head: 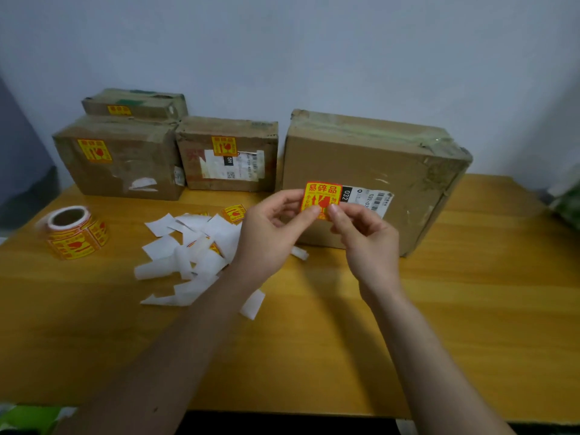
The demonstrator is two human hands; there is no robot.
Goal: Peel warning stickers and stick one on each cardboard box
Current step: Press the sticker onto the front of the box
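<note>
A yellow and red warning sticker (321, 193) is held up in front of the large cardboard box (392, 161) on the right. My left hand (270, 227) pinches its lower left edge and my right hand (364, 237) pinches its lower right edge. Three smaller boxes stand at the back left, each bearing a sticker: the left box (125, 171), the small box on top of it (135, 105) and the middle box (229, 152). A sticker roll (77, 232) stands on the left of the table.
Several white backing papers (194, 246) lie scattered on the wooden table (314, 340) left of my hands, with a loose sticker (233, 213) among them. A wall rises right behind the boxes. Something green shows at the right edge (568, 205).
</note>
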